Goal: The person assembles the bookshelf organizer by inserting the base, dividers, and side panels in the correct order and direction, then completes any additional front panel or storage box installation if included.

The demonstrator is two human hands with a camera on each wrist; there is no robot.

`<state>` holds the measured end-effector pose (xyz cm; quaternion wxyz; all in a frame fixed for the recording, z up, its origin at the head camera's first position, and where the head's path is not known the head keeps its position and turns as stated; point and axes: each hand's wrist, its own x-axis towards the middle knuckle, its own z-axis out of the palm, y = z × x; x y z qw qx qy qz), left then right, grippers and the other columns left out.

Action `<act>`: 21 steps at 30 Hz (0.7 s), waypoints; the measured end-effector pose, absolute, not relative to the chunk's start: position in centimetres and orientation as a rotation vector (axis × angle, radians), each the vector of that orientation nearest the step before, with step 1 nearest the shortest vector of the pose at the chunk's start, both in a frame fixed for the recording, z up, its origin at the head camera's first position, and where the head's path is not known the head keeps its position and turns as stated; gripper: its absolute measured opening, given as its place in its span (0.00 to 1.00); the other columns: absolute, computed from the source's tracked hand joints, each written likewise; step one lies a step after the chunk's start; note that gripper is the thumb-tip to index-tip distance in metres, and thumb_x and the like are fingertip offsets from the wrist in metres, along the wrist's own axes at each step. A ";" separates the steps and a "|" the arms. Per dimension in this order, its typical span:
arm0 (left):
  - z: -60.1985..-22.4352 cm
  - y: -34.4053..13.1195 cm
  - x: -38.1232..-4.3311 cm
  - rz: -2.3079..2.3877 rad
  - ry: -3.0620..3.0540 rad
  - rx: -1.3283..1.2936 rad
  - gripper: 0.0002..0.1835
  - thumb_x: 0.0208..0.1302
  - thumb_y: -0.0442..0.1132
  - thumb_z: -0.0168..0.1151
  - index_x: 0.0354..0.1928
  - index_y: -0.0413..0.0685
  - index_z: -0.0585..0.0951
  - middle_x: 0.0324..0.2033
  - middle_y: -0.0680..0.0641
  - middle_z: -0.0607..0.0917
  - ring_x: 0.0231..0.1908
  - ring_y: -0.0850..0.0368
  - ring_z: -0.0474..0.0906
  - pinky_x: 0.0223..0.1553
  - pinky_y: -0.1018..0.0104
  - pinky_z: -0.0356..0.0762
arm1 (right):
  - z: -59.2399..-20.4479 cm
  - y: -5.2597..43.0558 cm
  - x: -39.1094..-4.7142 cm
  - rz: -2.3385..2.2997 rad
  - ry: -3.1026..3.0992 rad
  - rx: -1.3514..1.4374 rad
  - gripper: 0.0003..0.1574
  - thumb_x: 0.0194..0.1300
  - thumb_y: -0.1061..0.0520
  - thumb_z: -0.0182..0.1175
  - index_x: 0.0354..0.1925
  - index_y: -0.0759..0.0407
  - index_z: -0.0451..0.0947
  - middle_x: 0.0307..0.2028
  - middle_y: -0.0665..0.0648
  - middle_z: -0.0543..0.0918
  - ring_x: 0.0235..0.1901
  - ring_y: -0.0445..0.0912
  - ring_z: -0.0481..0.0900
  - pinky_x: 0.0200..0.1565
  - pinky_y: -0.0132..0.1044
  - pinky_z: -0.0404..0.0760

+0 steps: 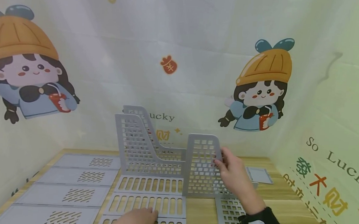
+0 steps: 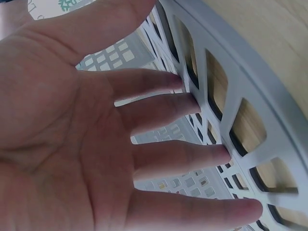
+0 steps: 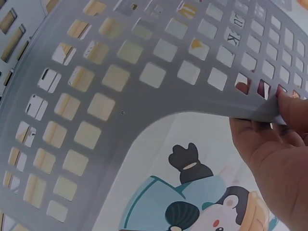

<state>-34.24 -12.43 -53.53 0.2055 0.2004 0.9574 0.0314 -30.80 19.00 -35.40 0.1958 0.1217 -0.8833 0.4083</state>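
Note:
My right hand (image 1: pixel 236 176) pinches the side edge of a grey perforated side panel (image 1: pixel 187 170), which stands upright with its long lower part reaching right. In the right wrist view, thumb and fingers lie on opposite faces of this panel (image 3: pixel 192 100). My left hand (image 1: pixel 137 219) is low in the head view over flat slotted panels (image 1: pixel 149 215). The left wrist view shows that hand (image 2: pixel 96 134) palm on, fingers straight, fingertips right at a slotted panel (image 2: pixel 240 72). Left of the held panel, two similar perforated side panels (image 1: pixel 169 163) stand upright, one behind the other.
Several flat grey panels (image 1: pixel 50 195) with slanted slits lie in a column on the wooden table (image 1: pixel 200 214) at left. A perforated panel (image 1: pixel 220 212) lies flat below the right hand. A small grey plate (image 1: pixel 259 175) lies at back right. A printed curtain (image 1: pixel 192 92) hangs behind.

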 end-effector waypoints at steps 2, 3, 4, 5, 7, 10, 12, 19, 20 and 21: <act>-53.7 -12.5 -34.5 0.084 2.658 0.553 0.48 0.52 0.75 0.73 0.69 0.56 0.80 0.66 0.51 0.84 0.68 0.47 0.80 0.73 0.46 0.75 | -35.4 18.9 -30.8 1.126 -2.486 0.322 0.14 0.80 0.64 0.57 0.61 0.60 0.76 0.48 0.63 0.91 0.47 0.54 0.91 0.48 0.50 0.91; -53.8 -12.6 -34.6 0.082 2.653 0.553 0.47 0.53 0.75 0.73 0.69 0.55 0.80 0.67 0.51 0.84 0.68 0.47 0.80 0.74 0.47 0.75 | -35.4 18.8 -30.8 1.120 -2.491 0.315 0.14 0.80 0.64 0.57 0.61 0.59 0.76 0.48 0.63 0.91 0.47 0.54 0.91 0.48 0.50 0.91; -53.9 -12.6 -34.7 0.084 2.647 0.549 0.47 0.52 0.75 0.74 0.69 0.55 0.80 0.66 0.51 0.84 0.68 0.48 0.80 0.74 0.47 0.75 | -35.4 18.8 -30.8 1.123 -2.494 0.316 0.14 0.80 0.64 0.57 0.61 0.60 0.76 0.48 0.63 0.91 0.47 0.54 0.90 0.48 0.50 0.91; -54.0 -12.6 -34.8 0.085 2.642 0.552 0.47 0.53 0.75 0.74 0.69 0.55 0.80 0.67 0.51 0.84 0.68 0.48 0.80 0.74 0.48 0.74 | -35.4 18.7 -30.8 1.127 -2.500 0.320 0.15 0.81 0.64 0.56 0.61 0.60 0.76 0.48 0.63 0.90 0.47 0.54 0.90 0.48 0.50 0.90; -54.0 -12.6 -35.0 0.076 2.640 0.562 0.47 0.53 0.75 0.74 0.69 0.55 0.80 0.66 0.51 0.84 0.68 0.48 0.80 0.74 0.48 0.75 | -35.5 18.7 -30.9 1.129 -2.515 0.334 0.14 0.81 0.64 0.55 0.61 0.61 0.75 0.47 0.63 0.90 0.47 0.54 0.90 0.47 0.49 0.90; -53.8 -12.6 -34.9 0.067 2.647 0.570 0.47 0.52 0.75 0.74 0.69 0.55 0.81 0.66 0.51 0.85 0.68 0.48 0.80 0.74 0.48 0.75 | -35.7 18.6 -31.1 1.107 -2.552 0.370 0.11 0.83 0.63 0.52 0.58 0.64 0.74 0.45 0.63 0.88 0.46 0.54 0.88 0.45 0.46 0.88; -53.6 -12.6 -34.7 0.062 2.652 0.569 0.47 0.52 0.75 0.74 0.69 0.55 0.81 0.66 0.51 0.85 0.68 0.48 0.80 0.74 0.48 0.75 | -35.9 18.6 -31.3 1.084 -2.581 0.379 0.10 0.83 0.63 0.51 0.57 0.64 0.73 0.44 0.63 0.87 0.45 0.53 0.87 0.43 0.45 0.86; -53.6 -12.5 -34.5 0.055 2.668 0.572 0.46 0.53 0.74 0.74 0.68 0.55 0.81 0.65 0.51 0.85 0.67 0.48 0.81 0.73 0.48 0.76 | -35.7 19.6 -31.4 0.828 -2.763 0.324 0.17 0.82 0.56 0.56 0.59 0.68 0.77 0.50 0.66 0.85 0.47 0.57 0.85 0.50 0.56 0.85; -53.6 -12.5 -34.4 0.055 2.673 0.577 0.45 0.53 0.73 0.74 0.67 0.55 0.82 0.65 0.50 0.86 0.67 0.48 0.81 0.73 0.47 0.76 | -35.5 19.9 -31.3 0.751 -2.803 0.303 0.19 0.81 0.55 0.59 0.59 0.67 0.78 0.53 0.68 0.84 0.51 0.61 0.85 0.55 0.62 0.83; -53.6 -12.4 -34.4 0.054 2.677 0.583 0.45 0.53 0.73 0.75 0.67 0.55 0.82 0.65 0.50 0.86 0.66 0.48 0.82 0.72 0.47 0.76 | -35.4 20.4 -31.2 0.678 -2.841 0.284 0.20 0.80 0.54 0.61 0.60 0.66 0.80 0.57 0.69 0.83 0.55 0.63 0.84 0.59 0.67 0.81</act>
